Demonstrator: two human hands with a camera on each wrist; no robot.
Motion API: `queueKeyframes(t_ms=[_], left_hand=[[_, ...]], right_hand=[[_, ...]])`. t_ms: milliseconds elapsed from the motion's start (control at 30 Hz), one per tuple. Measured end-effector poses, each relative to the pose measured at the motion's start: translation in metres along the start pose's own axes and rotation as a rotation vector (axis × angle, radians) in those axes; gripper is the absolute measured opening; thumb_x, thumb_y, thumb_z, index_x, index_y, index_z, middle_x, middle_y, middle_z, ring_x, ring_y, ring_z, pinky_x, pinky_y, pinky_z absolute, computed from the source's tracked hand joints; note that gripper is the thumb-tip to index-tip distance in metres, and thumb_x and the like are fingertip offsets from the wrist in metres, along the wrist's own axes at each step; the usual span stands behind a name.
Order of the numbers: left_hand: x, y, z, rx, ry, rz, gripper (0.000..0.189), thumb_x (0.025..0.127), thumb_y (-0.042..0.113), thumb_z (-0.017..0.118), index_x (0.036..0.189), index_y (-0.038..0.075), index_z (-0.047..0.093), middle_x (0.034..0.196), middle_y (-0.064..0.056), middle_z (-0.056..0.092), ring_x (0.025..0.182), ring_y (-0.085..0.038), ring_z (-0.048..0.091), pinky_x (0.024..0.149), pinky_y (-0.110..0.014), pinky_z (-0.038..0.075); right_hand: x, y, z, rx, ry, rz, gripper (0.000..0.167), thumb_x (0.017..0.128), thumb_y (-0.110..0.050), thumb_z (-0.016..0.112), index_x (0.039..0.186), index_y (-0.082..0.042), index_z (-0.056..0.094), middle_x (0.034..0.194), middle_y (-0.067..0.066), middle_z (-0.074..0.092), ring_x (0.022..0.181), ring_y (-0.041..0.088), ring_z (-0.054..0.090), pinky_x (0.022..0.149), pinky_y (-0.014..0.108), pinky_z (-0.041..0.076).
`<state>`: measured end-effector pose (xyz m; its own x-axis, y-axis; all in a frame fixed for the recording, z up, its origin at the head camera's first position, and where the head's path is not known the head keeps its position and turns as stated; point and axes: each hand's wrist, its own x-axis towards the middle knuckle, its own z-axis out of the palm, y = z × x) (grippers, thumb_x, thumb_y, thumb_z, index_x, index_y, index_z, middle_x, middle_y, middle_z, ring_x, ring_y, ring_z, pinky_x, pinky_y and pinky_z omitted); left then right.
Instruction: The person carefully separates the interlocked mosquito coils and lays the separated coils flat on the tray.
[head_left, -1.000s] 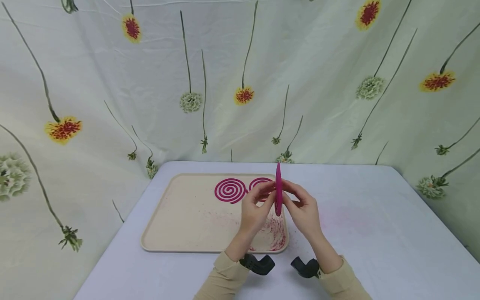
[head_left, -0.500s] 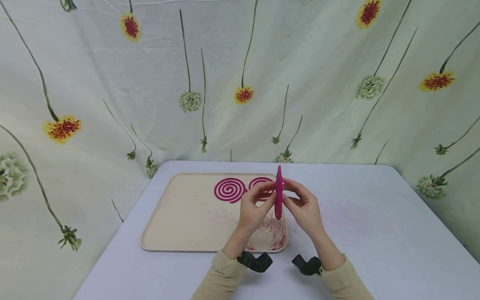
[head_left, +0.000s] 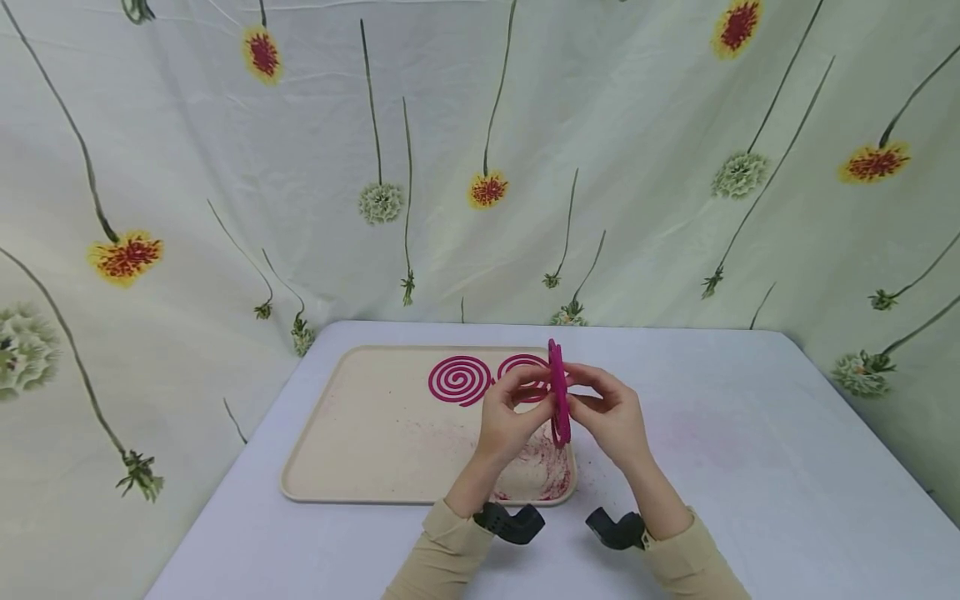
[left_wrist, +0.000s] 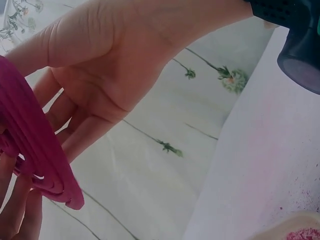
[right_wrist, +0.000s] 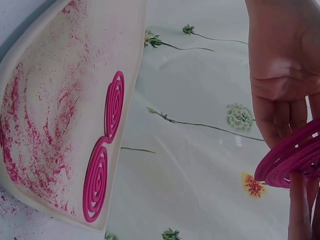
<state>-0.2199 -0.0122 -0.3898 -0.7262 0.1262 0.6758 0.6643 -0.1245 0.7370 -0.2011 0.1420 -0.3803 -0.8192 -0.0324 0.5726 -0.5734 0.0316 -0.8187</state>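
Observation:
Between both hands, above the tray's right end, stands a magenta mosquito coil point(head_left: 559, 400), nearly edge-on in the head view; it shows layered rings. My left hand point(head_left: 504, 421) pinches it from the left with thumb and fingers. From the right side my right hand point(head_left: 617, 421) pinches the same piece. The left wrist view shows the layered rings of the coil point(left_wrist: 40, 135) with narrow gaps, and the right hand point(left_wrist: 105, 60) behind. In the right wrist view, fingers reach the coil point(right_wrist: 285, 160) from above and below. Whether it is one coil or two nested, I cannot tell.
A beige tray point(head_left: 360, 450) lies on the white-covered table point(head_left: 720, 467). Two flat spiral coils point(head_left: 460, 380), joined at their edges, rest at its back right. Magenta crumbs point(head_left: 551, 467) smear the tray's near right corner. A flowered cloth point(head_left: 645, 208) hangs behind.
The coil has come down slightly and turned from a thin edge to a slanted view with separate layers showing. Both hands keep their pinch, almost in place.

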Motion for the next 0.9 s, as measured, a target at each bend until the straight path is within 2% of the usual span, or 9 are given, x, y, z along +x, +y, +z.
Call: queueKeyframes(t_ms=[167,333,567,633,667,833,900], left_hand=[[0.001,0.002,-0.004,-0.008,-0.058,0.002,0.029,0.080,-0.010,0.066,0.108,-0.009,0.061,0.103,-0.024,0.063,0.095,-0.033,0.063,0.084,-0.048,0.052],[0.002,0.005,-0.007,-0.016,-0.087,0.000,0.030,0.077,-0.017,0.064,0.106,-0.012,0.061,0.102,-0.027,0.062,0.095,-0.033,0.062,0.083,-0.053,0.051],[0.005,0.032,-0.006,-0.024,-0.100,-0.002,0.025,0.077,-0.017,0.063,0.102,-0.015,0.059,0.098,-0.027,0.061,0.095,-0.033,0.061,0.083,-0.056,0.049],[0.006,0.034,-0.006,-0.030,-0.096,-0.010,0.025,0.077,-0.018,0.063,0.101,-0.015,0.058,0.098,-0.026,0.061,0.096,-0.034,0.061,0.086,-0.055,0.049],[0.006,0.034,-0.006,-0.031,-0.096,-0.009,0.024,0.077,-0.018,0.063,0.101,-0.015,0.058,0.097,-0.026,0.061,0.096,-0.035,0.061,0.087,-0.055,0.048],[0.004,0.017,-0.008,-0.055,-0.104,-0.013,0.028,0.077,-0.018,0.063,0.104,-0.014,0.058,0.100,-0.030,0.059,0.097,-0.043,0.059,0.087,-0.052,0.049],[0.004,0.009,-0.009,-0.061,-0.105,-0.016,0.029,0.077,-0.017,0.063,0.105,-0.012,0.058,0.101,-0.029,0.059,0.097,-0.042,0.059,0.086,-0.050,0.050]], right_hand=[[0.000,-0.001,-0.003,-0.019,-0.044,0.000,0.033,0.083,0.002,0.067,0.115,0.008,0.060,0.100,-0.006,0.065,0.083,0.019,0.066,0.073,0.029,0.056],[0.000,-0.002,-0.005,-0.026,-0.069,-0.009,0.032,0.082,0.008,0.065,0.114,0.010,0.060,0.100,-0.007,0.065,0.081,0.016,0.067,0.072,0.029,0.056],[0.000,-0.004,-0.007,-0.018,-0.077,-0.015,0.032,0.082,0.010,0.063,0.114,0.011,0.059,0.100,-0.007,0.065,0.079,0.014,0.067,0.071,0.029,0.056],[0.000,-0.004,-0.007,-0.013,-0.077,-0.016,0.032,0.082,0.010,0.063,0.114,0.011,0.059,0.100,-0.007,0.065,0.079,0.014,0.068,0.071,0.029,0.056],[0.000,-0.004,-0.007,-0.013,-0.077,-0.017,0.033,0.082,0.010,0.063,0.114,0.011,0.059,0.100,-0.006,0.065,0.079,0.015,0.068,0.071,0.029,0.056],[0.000,-0.005,-0.007,-0.022,-0.076,-0.014,0.033,0.082,0.010,0.063,0.114,0.010,0.060,0.101,-0.007,0.065,0.083,0.015,0.067,0.072,0.029,0.056],[0.000,-0.005,-0.007,-0.025,-0.075,-0.010,0.033,0.081,0.010,0.062,0.114,0.010,0.060,0.101,-0.007,0.065,0.085,0.014,0.066,0.072,0.029,0.056]])
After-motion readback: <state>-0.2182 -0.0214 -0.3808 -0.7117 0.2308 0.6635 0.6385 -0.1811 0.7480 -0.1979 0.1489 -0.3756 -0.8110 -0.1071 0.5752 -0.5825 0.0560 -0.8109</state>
